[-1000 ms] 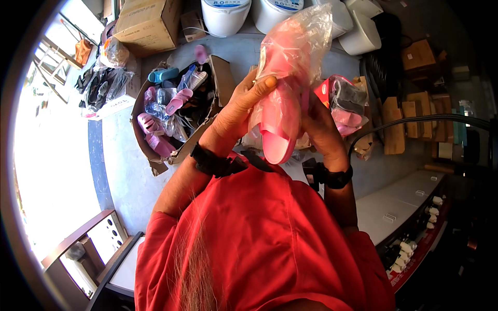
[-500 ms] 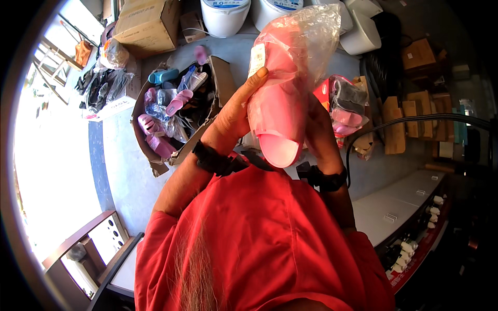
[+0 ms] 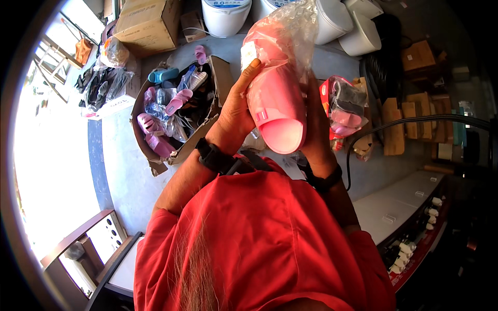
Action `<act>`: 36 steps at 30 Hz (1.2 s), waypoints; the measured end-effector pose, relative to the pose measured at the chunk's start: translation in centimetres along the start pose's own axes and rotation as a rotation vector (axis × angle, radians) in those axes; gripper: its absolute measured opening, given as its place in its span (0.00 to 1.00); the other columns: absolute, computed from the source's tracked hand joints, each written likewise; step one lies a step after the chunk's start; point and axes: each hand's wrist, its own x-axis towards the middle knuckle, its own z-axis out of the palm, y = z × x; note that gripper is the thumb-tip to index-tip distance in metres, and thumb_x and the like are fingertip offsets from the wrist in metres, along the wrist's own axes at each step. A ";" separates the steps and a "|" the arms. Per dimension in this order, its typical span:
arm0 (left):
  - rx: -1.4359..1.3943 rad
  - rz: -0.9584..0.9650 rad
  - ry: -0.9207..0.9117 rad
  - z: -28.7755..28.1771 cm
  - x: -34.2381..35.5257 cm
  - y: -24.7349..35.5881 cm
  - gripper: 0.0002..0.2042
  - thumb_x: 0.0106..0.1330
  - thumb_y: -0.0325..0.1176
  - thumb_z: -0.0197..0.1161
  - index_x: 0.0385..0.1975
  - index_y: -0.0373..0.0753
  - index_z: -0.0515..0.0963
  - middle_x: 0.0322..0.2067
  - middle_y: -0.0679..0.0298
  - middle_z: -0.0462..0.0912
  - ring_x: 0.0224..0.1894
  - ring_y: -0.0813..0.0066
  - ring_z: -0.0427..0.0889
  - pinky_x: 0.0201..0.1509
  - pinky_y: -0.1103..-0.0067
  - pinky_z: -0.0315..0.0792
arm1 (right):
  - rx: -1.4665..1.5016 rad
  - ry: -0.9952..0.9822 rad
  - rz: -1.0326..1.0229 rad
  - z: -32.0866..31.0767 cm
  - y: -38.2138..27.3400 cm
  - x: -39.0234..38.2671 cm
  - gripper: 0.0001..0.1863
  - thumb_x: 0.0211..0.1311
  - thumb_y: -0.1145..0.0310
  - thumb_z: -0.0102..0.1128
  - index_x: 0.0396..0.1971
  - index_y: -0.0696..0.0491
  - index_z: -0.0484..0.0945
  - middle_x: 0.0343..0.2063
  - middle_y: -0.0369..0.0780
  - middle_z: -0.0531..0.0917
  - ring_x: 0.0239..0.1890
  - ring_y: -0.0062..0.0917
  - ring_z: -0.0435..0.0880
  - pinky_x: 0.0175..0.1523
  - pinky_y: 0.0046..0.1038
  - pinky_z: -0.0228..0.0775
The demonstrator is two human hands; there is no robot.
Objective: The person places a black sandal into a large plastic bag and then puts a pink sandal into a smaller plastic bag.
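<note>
Pink slippers [image 3: 280, 98] in a clear plastic bag [image 3: 303, 23] are held up in front of me between both hands. A white label [image 3: 249, 52] sits on the bag's left side. My left hand [image 3: 238, 111] grips the left edge, its thumb lying along the bag by the label. On the other side my right hand [image 3: 315, 122] supports the slippers, with its fingers mostly hidden behind them. The open toe end of the nearer slipper points toward me.
Left of my hands stands an open cardboard box [image 3: 225, 85] of mixed slippers and sandals. A red box [image 3: 325, 95] with bagged slippers lies to the right. White toilets [image 3: 225, 20] and a large carton [image 3: 142, 26] line the back. A black cable [image 3: 415, 118] arcs on the right.
Both hands have shifted the bagged slippers slightly left and up, turning them a little so the toe opening shows more. The hold stays the same.
</note>
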 end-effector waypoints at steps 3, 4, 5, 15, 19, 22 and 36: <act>-0.009 0.033 -0.015 -0.8 0.2 0.1 0.23 0.65 0.46 0.56 0.53 0.35 0.69 0.46 0.56 0.77 0.47 0.65 0.78 0.52 0.69 0.73 | 0.109 0.093 0.071 -0.3 -0.6 -0.3 0.37 0.50 0.74 0.65 0.60 0.57 0.57 0.51 0.43 0.72 0.47 0.27 0.76 0.49 0.26 0.70; -0.016 0.051 -0.009 -1.1 0.5 0.1 0.23 0.66 0.46 0.54 0.53 0.35 0.68 0.47 0.56 0.77 0.47 0.65 0.78 0.52 0.68 0.73 | 0.140 0.110 0.068 -0.2 -0.1 -0.7 0.36 0.47 0.75 0.67 0.58 0.56 0.60 0.49 0.43 0.72 0.46 0.29 0.76 0.48 0.26 0.72; -0.023 0.068 -0.003 -1.4 0.7 0.2 0.23 0.67 0.47 0.52 0.54 0.36 0.68 0.47 0.55 0.77 0.47 0.64 0.78 0.52 0.68 0.73 | 0.171 0.127 0.065 -0.1 0.1 -0.8 0.35 0.45 0.75 0.69 0.56 0.56 0.63 0.48 0.43 0.73 0.45 0.31 0.77 0.46 0.27 0.73; 0.002 0.122 0.061 -1.3 0.8 0.0 0.24 0.66 0.50 0.51 0.53 0.36 0.69 0.47 0.56 0.77 0.47 0.64 0.78 0.53 0.68 0.72 | 0.085 0.005 -0.014 0.1 -0.3 -0.7 0.24 0.47 0.76 0.65 0.48 0.57 0.73 0.56 0.46 0.68 0.55 0.37 0.72 0.50 0.30 0.71; -0.019 0.132 0.042 -1.1 0.6 0.0 0.24 0.66 0.50 0.51 0.53 0.36 0.69 0.47 0.56 0.77 0.47 0.63 0.78 0.53 0.68 0.72 | 0.135 -0.039 -0.026 0.0 -0.1 -0.3 0.26 0.47 0.76 0.65 0.50 0.56 0.72 0.58 0.46 0.67 0.57 0.37 0.70 0.52 0.30 0.70; -0.020 0.139 0.043 -1.3 0.5 0.0 0.25 0.65 0.50 0.53 0.53 0.36 0.68 0.47 0.56 0.77 0.47 0.64 0.77 0.54 0.68 0.72 | 0.230 -0.105 0.025 0.0 0.1 -0.3 0.27 0.47 0.76 0.65 0.51 0.56 0.72 0.59 0.46 0.66 0.59 0.38 0.68 0.53 0.31 0.69; -0.063 0.172 -0.038 -1.9 1.3 1.3 0.23 0.67 0.47 0.51 0.54 0.36 0.68 0.48 0.57 0.77 0.48 0.64 0.77 0.54 0.68 0.72 | 0.074 -0.090 -0.117 0.0 0.5 0.3 0.30 0.46 0.75 0.66 0.54 0.55 0.69 0.58 0.47 0.66 0.59 0.41 0.68 0.58 0.34 0.65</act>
